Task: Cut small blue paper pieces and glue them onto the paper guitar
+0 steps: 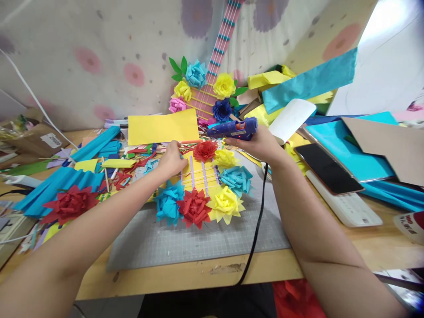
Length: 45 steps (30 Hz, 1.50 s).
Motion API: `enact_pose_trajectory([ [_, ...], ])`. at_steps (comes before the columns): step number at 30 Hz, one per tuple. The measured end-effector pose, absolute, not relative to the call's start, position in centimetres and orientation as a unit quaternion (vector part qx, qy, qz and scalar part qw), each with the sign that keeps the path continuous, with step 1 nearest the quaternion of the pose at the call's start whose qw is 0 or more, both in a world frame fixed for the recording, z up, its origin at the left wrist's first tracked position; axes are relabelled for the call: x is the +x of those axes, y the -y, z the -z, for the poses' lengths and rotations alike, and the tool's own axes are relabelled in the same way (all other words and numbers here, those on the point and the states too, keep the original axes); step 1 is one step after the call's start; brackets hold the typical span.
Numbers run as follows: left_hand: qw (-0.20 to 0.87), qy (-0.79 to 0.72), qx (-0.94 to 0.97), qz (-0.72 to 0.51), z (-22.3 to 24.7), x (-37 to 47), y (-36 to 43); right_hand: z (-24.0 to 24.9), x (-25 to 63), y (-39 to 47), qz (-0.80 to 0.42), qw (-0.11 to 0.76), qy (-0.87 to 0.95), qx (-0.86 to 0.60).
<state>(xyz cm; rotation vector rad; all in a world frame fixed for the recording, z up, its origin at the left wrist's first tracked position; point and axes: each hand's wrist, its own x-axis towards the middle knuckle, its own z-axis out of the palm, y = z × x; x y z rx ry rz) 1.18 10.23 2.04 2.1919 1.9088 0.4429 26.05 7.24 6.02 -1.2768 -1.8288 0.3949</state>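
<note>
My right hand (pixel 260 143) is wrapped round a blue glue gun (pixel 233 129), whose nozzle points left above a red paper flower (pixel 205 151). My left hand (pixel 172 160) has its fingers bent together at the upper left edge of a yellow paper guitar body (pixel 198 174); what they hold, if anything, is hidden. Blue, red and yellow paper flowers surround this body, among them a large red one (pixel 194 207) and a yellow one (pixel 226 204) along its lower edge. The body lies on a grey cutting mat (pixel 198 243).
Behind stands a pink paper guitar (pixel 202 99) with flowers. Paper scraps and blue crepe strips (pixel 62 185) cover the left side. At right lie a phone (pixel 327 168), a white device (pixel 344 201) and a cup (pixel 410 226). A black cable (pixel 260 221) crosses the mat.
</note>
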Motion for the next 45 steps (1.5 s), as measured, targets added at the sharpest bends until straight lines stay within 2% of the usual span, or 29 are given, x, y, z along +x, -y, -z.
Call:
enact_pose_trajectory([
  [10, 0.165, -0.671, 0.702, -0.172, -1.5, 1.4, -10.9, -6.0, 26.0, -7.4, -0.156, 0.418, 0.744, -0.497],
  [21, 0.317, -0.702, 0.602, -0.210, -2.2, 0.5, -12.1, -6.0, 26.0, -7.4, -0.160, 0.423, 0.740, -0.497],
  [24, 0.325, -0.691, 0.609, -0.217, -2.6, -0.5, -12.7, -6.0, 26.1, -7.4, -0.163, 0.423, 0.741, -0.496],
  [28, 0.277, -0.690, 0.626, -0.234, -3.2, -1.5, -12.9, -5.9, 26.3, -7.5, -0.162, 0.419, 0.738, -0.504],
  [32, 0.142, -0.590, 0.757, -0.241, -3.6, -2.1, -11.6, -5.7, 26.4, -7.6, -0.169, 0.417, 0.734, -0.509],
  [37, -0.033, -0.402, 0.909, -0.101, -4.0, -2.9, -9.7, -5.7, 26.4, -7.7, -0.171, 0.427, 0.733, -0.501],
  [45, -0.135, -0.319, 0.937, -0.039, -3.8, -3.0, -9.9, -5.8, 26.2, -7.5, -0.170, 0.422, 0.736, -0.502],
])
